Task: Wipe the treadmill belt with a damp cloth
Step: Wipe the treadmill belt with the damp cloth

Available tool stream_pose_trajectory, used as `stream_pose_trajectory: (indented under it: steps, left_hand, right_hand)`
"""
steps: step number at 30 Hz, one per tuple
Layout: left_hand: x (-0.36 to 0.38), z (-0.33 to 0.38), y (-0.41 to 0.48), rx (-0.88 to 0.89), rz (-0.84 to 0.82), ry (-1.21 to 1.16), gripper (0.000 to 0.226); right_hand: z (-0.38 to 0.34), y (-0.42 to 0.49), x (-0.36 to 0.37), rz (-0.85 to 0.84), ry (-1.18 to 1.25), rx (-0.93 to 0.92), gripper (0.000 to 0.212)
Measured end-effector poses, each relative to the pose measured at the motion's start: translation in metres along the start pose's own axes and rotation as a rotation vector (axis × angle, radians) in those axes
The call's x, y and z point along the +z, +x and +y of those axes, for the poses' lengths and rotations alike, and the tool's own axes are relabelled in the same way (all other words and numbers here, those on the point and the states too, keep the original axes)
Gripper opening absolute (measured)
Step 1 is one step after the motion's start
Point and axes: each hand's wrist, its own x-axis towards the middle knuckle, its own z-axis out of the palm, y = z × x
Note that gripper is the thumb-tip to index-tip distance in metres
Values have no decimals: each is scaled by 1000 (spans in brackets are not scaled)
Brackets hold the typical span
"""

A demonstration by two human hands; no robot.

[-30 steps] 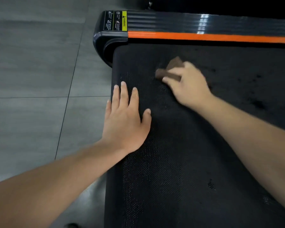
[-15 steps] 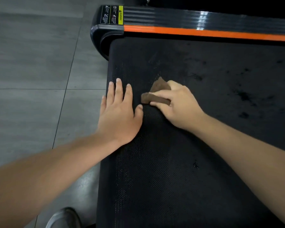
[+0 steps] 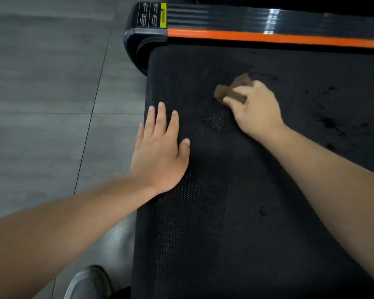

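Grey shoe (image 3: 89,281) at bottom edge, on floor. Left hand (image 3: 160,156) flat, fingers straight, pressing treadmill belt (image 3: 235,234) near its left edge. Right hand (image 3: 257,111), frame centre-right, grips brown cloth (image 3: 231,89) against belt. Orange stripe (image 3: 268,37) along top.

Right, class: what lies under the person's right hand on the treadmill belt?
A brown cloth, gripped by the right hand, on the black belt. Its left end and a corner stick out; the rest, and the belt beneath, are hidden.
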Motion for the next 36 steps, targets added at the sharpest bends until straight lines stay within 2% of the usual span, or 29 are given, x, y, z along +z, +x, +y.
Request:
stream_pose_trajectory:
  steps: [2, 5, 7, 9, 12, 13, 15, 18, 20, 23, 25, 27, 29, 31, 33, 34, 36]
  left_hand:
    - [0, -1, 1, -4, -1, -6, 67]
    - [-1, -1, -2, -12, -16, -16, 66]
    - [0, 1, -12, -29, -15, -30, 64]
    - [4, 5, -26, -52, -12, -45, 62]
    - [8, 9, -43, -67, 5, -46, 62]
    - [8, 9, -45, -71, 9, -45, 62]
    - [9, 9, -46, -68, 9, -42, 62]
    - [8, 8, -47, -56, 5, -52, 62]
    - [8, 8, -47, -46, 8, -56, 61]
    - [8, 8, -48, -37, 18, -54, 61]
    - [8, 7, -47, -40, 10, -51, 61]
    - [8, 6, -46, -47, -4, -49, 62]
    - [7, 6, -46, -47, -15, -53, 62]
    - [5, 6, -46, -41, -22, -61, 61]
    - [5, 7, -51, -42, -16, -78, 60]
    - [5, 7, -55, -49, -11, -95, 59]
    - [6, 7, -64, -62, -17, -138, 58]
  right_hand:
    - [-8, -13, 5, 14, 10, 22, 27]
    - [-30, -80, -1, -100, 130, -218, 26]
    - [-27, -94, -12, -191, 134, -270, 30]
    - [-15, -67, -11, -116, 56, -204, 33]
    - [-6, -38, -5, -20, -17, 15, 30]
    - [-12, -48, -2, -27, -7, 14, 29]
    - [-29, -90, -4, -76, 50, -124, 30]
    - [-34, -128, -20, -228, 131, -261, 35]
    - [-19, -101, -19, -148, 82, -214, 34]
    - [-4, -71, -13, -13, 27, 9, 29]
    - [-21, -101, -11, -32, 55, -54, 28]
    - [-38, -146, -17, -155, 139, -234, 32]
    - [-33, -154, -28, -257, 131, -310, 35]
    - [-16, -125, -28, -158, 67, -221, 34]
    - [-5, -104, -25, -63, 27, -12, 30]
    - [-8, -110, -21, -52, 33, 10, 29]
    - [-29, -151, -19, -99, 73, -117, 31]
